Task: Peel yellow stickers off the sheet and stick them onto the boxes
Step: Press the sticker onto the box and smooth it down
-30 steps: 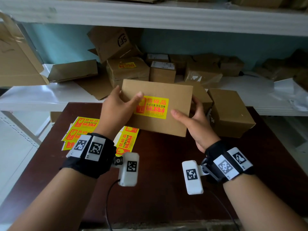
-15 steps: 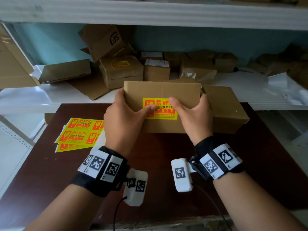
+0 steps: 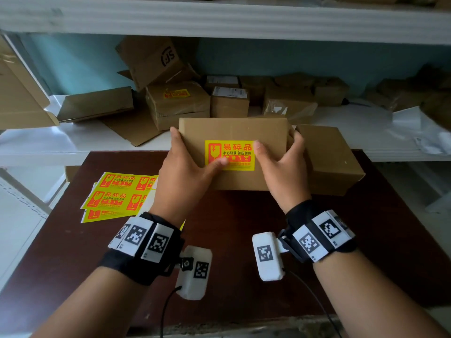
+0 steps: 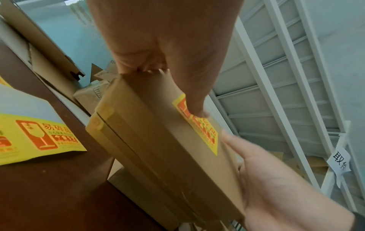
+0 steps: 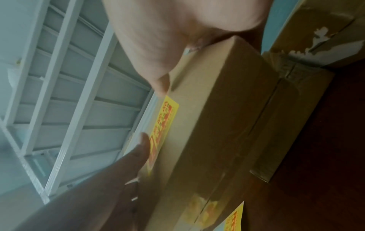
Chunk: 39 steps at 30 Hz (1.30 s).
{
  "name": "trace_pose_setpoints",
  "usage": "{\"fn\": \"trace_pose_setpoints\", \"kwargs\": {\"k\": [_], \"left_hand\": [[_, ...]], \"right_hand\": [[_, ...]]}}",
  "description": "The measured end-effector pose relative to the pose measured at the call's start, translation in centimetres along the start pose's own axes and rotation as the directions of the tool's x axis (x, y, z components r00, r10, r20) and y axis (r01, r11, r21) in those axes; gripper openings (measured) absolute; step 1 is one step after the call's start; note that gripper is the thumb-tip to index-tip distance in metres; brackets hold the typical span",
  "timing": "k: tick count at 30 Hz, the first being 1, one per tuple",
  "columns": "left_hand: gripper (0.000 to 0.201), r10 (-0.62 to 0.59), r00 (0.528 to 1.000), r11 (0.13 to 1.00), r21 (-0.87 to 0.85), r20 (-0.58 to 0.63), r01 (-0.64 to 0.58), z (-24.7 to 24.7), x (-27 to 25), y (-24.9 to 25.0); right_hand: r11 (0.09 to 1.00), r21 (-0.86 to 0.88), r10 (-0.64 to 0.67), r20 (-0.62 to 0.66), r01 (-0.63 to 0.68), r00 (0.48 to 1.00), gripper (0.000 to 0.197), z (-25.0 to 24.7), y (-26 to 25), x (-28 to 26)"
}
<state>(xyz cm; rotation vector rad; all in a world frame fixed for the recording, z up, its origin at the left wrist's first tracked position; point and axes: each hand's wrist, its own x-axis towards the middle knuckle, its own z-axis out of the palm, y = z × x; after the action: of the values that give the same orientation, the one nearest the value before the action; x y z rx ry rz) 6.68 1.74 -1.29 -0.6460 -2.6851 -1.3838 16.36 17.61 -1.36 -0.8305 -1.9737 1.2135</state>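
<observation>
Up front, a dark brown table (image 3: 244, 240) carries a cardboard box (image 3: 234, 132), tilted up at its far edge. Beside it lies the sticker sheet (image 3: 114, 193). Both hands grip the box: left hand (image 3: 185, 174) and right hand (image 3: 283, 172) wrap its ends, thumbs pressing the yellow sticker (image 3: 234, 152) on top.

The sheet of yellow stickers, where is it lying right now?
In the head view the sticker sheet lies flat on the dark table, at its left side, just left of the left hand and the held box.
</observation>
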Motion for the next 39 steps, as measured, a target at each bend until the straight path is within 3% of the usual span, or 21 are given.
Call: {"fn": "trace_pose_setpoints", "kwargs": {"k": [1, 3, 8, 15, 21, 24, 26, 28, 33, 35, 39], "left_hand": [[0.125, -0.005, 1.0, 1.0, 0.003, 0.013, 0.005, 0.1, -0.2, 0.2], [0.129, -0.013, 1.0, 1.0, 0.0, -0.001, 0.013, 0.1, -0.2, 0.2], [0.088, 0.017, 0.999, 1.0, -0.014, -0.03, -0.017, -0.6, 0.5, -0.4], [0.066, 0.071, 0.995, 0.995, -0.07, 0.071, -0.066, -1.6, 2.0, -2.2], [0.067, 0.059, 0.983, 0.927, -0.374, 0.173, 0.01, -2.0, 2.2, -2.1], [0.081, 0.075, 0.962, 0.832, -0.548, 0.263, 0.086, -2.1, 1.8, -1.7], [0.09, 0.096, 0.948, 0.816, -0.57, 0.303, 0.1, -2.0, 1.6, -1.6], [0.096, 0.129, 0.94, 0.827, -0.558, 0.317, 0.075, -2.0, 1.5, -1.6], [0.102, 0.188, 0.932, 0.86, -0.51, 0.309, -0.005, -1.3, 0.9, -1.1], [0.103, 0.204, 0.936, 0.884, -0.464, 0.286, -0.051, -1.0, 0.6, -0.9], [0.101, 0.182, 0.945, 0.901, -0.431, 0.272, -0.05, -1.0, 0.3, -0.9]], "right_hand": [[1.0, -0.003, -0.013, 0.007, 0.013, 1.0, 0.095, 0.2, 0.0, -0.3], [0.995, -0.079, -0.053, 0.036, 0.056, 0.998, 0.114, 0.4, -0.1, -0.7], [0.974, -0.201, -0.09, 0.097, 0.108, 0.991, 0.129, 0.3, 0.2, -0.5], [0.986, -0.129, -0.078, 0.177, 0.102, 0.981, 0.116, -0.3, 0.6, 0.7], [0.999, -0.036, -0.006, 0.234, 0.015, 0.972, 0.103, -1.1, 1.0, 1.6], [0.998, 0.025, 0.052, 0.241, -0.06, 0.969, 0.083, -1.5, 1.0, 1.9], [0.998, -0.015, 0.061, 0.227, -0.059, 0.972, 0.079, -1.5, 0.7, 1.8], [0.995, -0.09, 0.066, 0.196, -0.049, 0.978, 0.09, -1.6, 0.4, 1.7], [0.974, -0.226, 0.035, 0.105, -0.01, 0.994, 0.142, -1.3, -0.4, 1.1], [0.964, -0.266, 0.022, 0.092, 0.003, 0.996, 0.149, -1.0, -0.3, 0.8], [0.975, -0.216, -0.029, 0.104, 0.051, 0.994, 0.142, -1.0, -0.4, 0.5]]}}
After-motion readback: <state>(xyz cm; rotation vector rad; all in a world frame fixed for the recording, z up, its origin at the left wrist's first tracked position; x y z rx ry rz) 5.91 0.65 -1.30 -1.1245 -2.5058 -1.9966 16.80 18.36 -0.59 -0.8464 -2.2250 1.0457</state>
